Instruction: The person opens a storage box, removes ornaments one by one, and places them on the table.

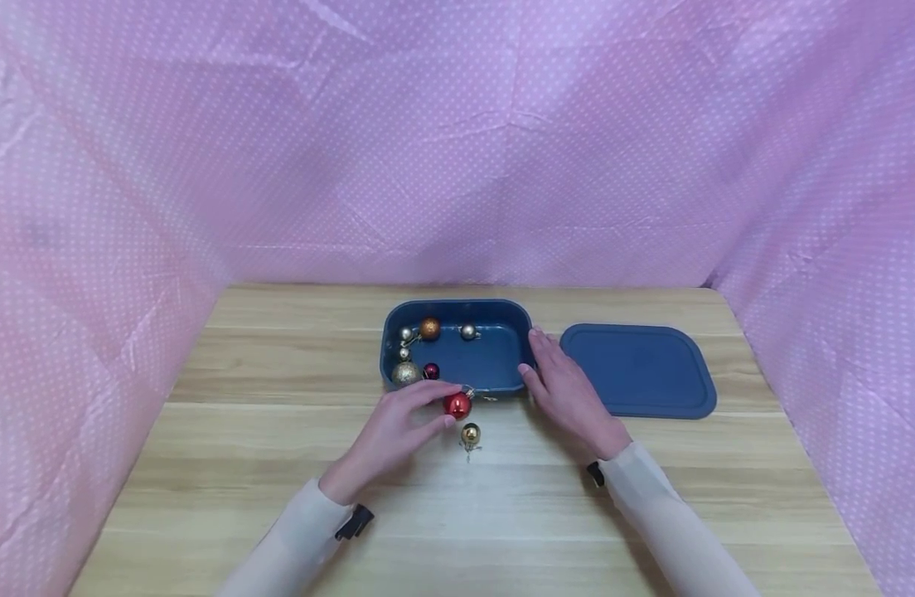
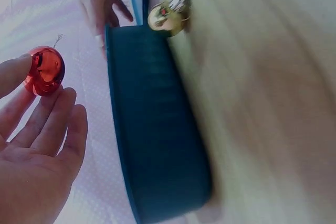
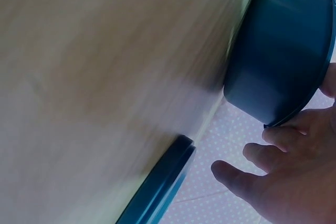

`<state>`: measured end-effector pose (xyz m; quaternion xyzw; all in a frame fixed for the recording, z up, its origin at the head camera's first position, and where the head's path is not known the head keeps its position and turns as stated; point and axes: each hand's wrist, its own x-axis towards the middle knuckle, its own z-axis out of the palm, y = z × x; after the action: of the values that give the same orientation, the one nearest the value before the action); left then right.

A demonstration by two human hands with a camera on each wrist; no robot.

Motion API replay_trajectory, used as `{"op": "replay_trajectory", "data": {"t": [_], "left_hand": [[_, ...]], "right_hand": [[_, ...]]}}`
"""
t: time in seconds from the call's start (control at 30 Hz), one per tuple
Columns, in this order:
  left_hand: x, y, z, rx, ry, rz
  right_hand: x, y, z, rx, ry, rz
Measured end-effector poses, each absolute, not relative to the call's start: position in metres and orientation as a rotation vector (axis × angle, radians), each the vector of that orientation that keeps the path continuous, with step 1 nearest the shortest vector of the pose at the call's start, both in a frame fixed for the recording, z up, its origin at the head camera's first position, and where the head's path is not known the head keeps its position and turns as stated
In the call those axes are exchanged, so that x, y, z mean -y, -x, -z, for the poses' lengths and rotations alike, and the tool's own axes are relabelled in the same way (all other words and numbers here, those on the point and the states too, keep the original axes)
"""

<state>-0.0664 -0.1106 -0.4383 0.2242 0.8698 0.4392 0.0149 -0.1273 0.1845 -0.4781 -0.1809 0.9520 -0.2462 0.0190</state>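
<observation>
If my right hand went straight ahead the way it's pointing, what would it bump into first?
The blue box, at its right end. Your right hand appears to be touching it there, though the depth makes exact contact hard to judge.

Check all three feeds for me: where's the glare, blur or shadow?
Head view: fairly sharp, with a pale sheen on the tabletop and a small glint on the red ornament; left wrist view: backdrop washed out, tabletop grain soft; right wrist view: tabletop blurred, shadow beside the foot of the blue box.
</observation>
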Motion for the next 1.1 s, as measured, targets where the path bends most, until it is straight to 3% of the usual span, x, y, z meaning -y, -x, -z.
{"op": "replay_trajectory", "data": {"t": [0.5,1.1], "left_hand": [[0.126,0.047,0.458,-2.694,-0.638,-1.328],[0.125,0.051,0.476,-2.733,-0.553,-1.166]], "right_hand": [[-0.185,0.128,0.479,-2.952,0.568,0.772],[-0.186,0.129,0.481,-2.959,0.587,0.778]]}}
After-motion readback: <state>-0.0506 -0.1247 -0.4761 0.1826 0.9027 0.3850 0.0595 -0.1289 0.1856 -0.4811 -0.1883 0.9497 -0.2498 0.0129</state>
